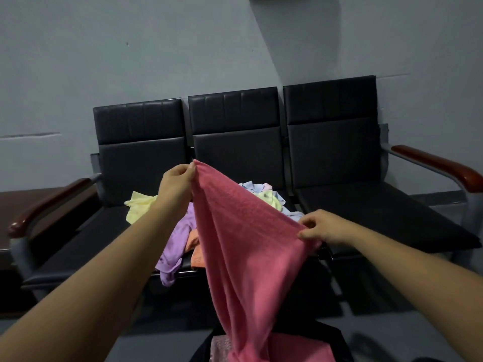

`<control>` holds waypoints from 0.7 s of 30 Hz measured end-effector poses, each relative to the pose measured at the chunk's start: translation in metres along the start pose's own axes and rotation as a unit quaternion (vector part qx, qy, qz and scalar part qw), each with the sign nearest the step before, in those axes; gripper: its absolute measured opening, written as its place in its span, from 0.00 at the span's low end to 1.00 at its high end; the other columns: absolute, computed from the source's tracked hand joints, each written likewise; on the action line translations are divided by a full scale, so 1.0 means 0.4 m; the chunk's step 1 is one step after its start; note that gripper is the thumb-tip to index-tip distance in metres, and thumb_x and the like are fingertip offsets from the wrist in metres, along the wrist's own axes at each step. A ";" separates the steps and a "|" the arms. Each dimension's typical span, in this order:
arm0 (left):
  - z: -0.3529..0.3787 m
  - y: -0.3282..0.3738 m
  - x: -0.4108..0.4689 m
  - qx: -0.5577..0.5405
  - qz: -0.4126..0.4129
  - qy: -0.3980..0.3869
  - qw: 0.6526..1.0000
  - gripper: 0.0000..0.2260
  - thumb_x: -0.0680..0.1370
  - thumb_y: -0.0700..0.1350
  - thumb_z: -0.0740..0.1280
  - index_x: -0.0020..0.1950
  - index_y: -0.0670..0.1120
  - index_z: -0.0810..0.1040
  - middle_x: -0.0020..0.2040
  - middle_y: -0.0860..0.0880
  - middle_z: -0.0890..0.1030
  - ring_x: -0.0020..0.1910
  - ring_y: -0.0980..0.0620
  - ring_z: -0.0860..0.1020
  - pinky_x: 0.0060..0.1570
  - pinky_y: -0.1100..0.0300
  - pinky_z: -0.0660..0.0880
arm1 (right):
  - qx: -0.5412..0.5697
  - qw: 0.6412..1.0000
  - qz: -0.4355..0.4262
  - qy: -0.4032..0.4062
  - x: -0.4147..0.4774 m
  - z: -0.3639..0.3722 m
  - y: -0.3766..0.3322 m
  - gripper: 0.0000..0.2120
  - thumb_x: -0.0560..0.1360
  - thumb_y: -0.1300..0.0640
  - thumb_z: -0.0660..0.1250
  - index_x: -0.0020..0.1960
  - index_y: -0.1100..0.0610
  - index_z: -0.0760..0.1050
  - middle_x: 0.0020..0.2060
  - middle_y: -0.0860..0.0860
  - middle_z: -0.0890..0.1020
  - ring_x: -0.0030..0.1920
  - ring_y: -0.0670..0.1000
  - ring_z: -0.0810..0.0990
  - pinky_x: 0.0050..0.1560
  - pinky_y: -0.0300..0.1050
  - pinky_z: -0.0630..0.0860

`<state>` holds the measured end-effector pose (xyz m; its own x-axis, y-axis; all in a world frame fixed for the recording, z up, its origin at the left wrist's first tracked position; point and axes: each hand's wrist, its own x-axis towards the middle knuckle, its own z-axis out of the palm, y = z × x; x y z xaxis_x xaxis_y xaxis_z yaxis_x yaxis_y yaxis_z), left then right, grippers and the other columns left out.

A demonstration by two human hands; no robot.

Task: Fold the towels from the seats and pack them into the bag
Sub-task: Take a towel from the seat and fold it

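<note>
**Towel, Seat and Bag Status**

Pink towel (pixel 243 231): held up and partly spread. The left hand (pixel 177 181) pinches the high corner and the right hand (pixel 320 229) pinches the lower edge. Its bottom end hangs down over the dark bag (pixel 332 340), which sits open at the person's feet.

Unfolded towels: yellow towel (pixel 138 207), purple towel (pixel 175 244), orange towel (pixel 196 246) and a pale blue heap (pixel 261 192) lie crumpled on the black seats (pixel 366 205). The purple one droops over the front edge.

Pinching pink towel (pixel 243 244): left hand (pixel 177 178) at raised corner, right hand (pixel 320 227) at lower edge. Lower end down at dark bag (pixel 337 340). Behind, on black seats (pixel 366 205): loose towel heap (pixel 175 244), yellow, purple, orange, pale blue.
</note>
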<state>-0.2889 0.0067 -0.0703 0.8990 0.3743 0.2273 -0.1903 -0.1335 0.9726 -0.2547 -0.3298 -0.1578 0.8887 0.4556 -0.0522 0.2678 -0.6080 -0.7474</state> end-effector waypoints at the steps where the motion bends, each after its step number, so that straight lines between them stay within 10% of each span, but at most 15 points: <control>1: -0.001 -0.003 0.000 0.013 0.005 0.002 1.000 0.15 0.83 0.51 0.64 0.39 0.48 0.81 0.27 0.52 0.74 0.29 0.53 0.71 0.32 0.58 0.70 | 0.012 1.000 0.000 0.028 0.005 -0.003 0.012 0.04 0.76 0.58 0.73 0.42 0.53 0.82 0.33 0.44 0.81 0.36 0.44 0.78 0.39 0.43 0.76; 11: -0.050 -0.026 0.006 0.278 0.121 -0.001 0.953 0.06 0.81 0.46 0.68 0.48 0.44 0.78 0.37 0.49 0.81 0.31 0.54 0.78 0.35 0.58 0.73 | 0.139 0.949 0.068 0.274 0.023 -0.057 0.011 0.07 0.76 0.61 0.73 0.42 0.63 0.79 0.22 0.50 0.75 0.19 0.43 0.70 0.20 0.36 0.65; 16: -0.073 -0.038 -0.001 0.153 0.064 -0.156 0.974 0.14 0.82 0.37 0.65 0.66 0.47 0.78 0.43 0.44 0.81 0.38 0.51 0.78 0.42 0.59 0.80 | 0.382 0.860 0.068 0.331 0.048 -0.086 -0.067 0.10 0.77 0.76 0.63 0.45 0.63 0.78 0.32 0.57 0.79 0.31 0.50 0.76 0.30 0.36 0.76; 21: -0.052 -0.004 -0.036 0.105 0.021 -0.262 0.959 0.12 0.81 0.31 0.62 0.51 0.41 0.83 0.42 0.44 0.82 0.41 0.51 0.80 0.41 0.60 0.79 | 0.348 0.877 0.061 0.325 0.048 -0.073 -0.122 0.07 0.78 0.68 0.67 0.45 0.59 0.80 0.32 0.54 0.80 0.27 0.46 0.77 0.31 0.39 0.73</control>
<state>-0.3096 0.0207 -0.0742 0.9775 -0.1412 0.1567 -0.1966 -0.3402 0.9196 -0.2397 -0.3104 -0.1029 0.9800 -0.1900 0.0593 0.0645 0.0210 -0.9977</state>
